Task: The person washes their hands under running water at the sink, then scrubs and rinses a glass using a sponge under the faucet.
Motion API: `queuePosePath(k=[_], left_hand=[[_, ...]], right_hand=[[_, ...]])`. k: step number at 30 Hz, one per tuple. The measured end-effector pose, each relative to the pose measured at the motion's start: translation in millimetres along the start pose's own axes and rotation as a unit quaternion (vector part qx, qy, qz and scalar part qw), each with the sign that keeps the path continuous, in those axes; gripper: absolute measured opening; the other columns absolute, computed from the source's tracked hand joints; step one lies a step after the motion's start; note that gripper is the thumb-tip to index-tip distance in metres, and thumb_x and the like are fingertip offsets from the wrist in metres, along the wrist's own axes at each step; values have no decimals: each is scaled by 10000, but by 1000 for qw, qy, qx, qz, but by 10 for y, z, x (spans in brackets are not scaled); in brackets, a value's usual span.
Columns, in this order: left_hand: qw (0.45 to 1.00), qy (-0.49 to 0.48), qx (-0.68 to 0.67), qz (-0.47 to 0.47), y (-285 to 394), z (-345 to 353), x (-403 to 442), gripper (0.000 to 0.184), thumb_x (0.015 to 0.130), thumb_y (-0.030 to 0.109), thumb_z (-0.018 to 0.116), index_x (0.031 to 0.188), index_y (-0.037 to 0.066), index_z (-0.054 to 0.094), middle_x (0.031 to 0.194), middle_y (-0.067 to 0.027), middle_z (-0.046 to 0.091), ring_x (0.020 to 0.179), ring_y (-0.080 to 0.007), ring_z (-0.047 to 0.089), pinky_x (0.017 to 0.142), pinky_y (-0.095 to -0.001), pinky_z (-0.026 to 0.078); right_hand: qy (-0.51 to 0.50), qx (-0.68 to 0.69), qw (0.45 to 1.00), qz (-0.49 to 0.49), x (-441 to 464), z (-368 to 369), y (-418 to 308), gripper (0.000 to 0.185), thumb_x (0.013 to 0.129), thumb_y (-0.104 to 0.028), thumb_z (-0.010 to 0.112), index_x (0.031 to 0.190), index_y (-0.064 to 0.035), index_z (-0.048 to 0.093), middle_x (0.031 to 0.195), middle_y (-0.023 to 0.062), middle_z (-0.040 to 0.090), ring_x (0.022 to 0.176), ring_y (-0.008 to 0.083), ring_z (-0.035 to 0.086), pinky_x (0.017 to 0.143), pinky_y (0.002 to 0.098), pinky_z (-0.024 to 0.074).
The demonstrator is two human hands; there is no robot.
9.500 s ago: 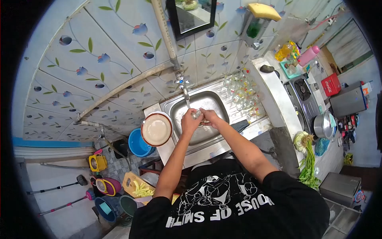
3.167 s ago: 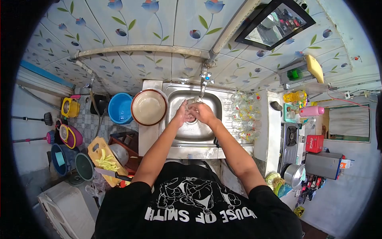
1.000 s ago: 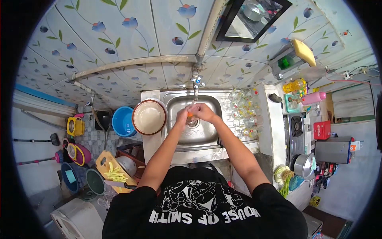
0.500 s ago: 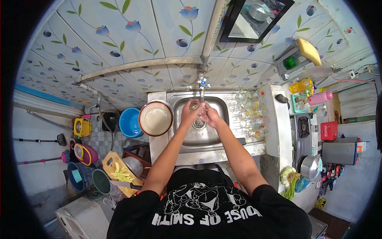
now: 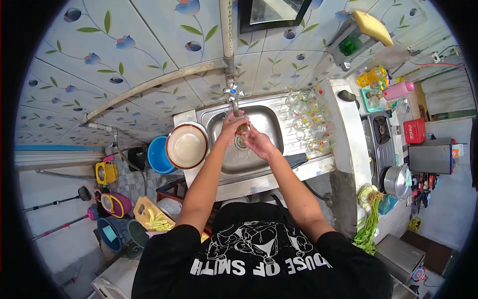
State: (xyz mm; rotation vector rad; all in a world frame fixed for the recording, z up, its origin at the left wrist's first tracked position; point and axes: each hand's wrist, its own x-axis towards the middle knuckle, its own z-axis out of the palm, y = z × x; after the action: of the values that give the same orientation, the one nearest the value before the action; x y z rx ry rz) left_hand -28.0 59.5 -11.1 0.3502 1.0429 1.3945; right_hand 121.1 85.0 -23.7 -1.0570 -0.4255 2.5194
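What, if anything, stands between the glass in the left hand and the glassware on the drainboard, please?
The right hand is beside the glass on that side, then the basin's edge; nothing else visible.

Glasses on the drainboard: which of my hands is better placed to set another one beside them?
Right, I'd say. Your right hand is nearer the glasses. Your left hand is farther off, beneath the faucet, around what looks like a clear glass, so that glass may need handing over.
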Motion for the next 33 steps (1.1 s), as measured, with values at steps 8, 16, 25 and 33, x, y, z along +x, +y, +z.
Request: queuePosePath(k=[8,16,25,33], left_hand=[[974,170,151,1,26,-47,60,279,733,129,733,949,27,588,806,-34,616,720,-124,586,642,-277,470],[995,58,59,-46,2,-342,106,219,804,152,687,959,49,570,871,-54,615,779,-146,593,664,-268,481],[975,193,105,-16,-82,-268,191,418,755,131,737,1109,-14,567,933,-46,641,819,-134,612,733,-279,493],[992,65,104,-31,162,-74,41,214,759,125,736,892,69,578,703,30,547,548,-31,445,466,-203,358]], right_hand=[[30,-553,772,-311,290,166,-21,594,648,-177,763,1151,36,528,1014,92,617,922,177,582,816,299,465],[-43,-468,881,46,162,551,-309,629,633,-384,737,1094,5,559,1017,102,627,918,215,601,773,319,497],[161,-735,611,-247,162,564,-72,668,590,-251,797,1121,15,490,1032,215,623,930,393,604,806,421,496],[-52,-436,899,3,218,436,-300,565,627,-156,754,1103,9,501,960,158,641,778,302,650,714,390,515]])
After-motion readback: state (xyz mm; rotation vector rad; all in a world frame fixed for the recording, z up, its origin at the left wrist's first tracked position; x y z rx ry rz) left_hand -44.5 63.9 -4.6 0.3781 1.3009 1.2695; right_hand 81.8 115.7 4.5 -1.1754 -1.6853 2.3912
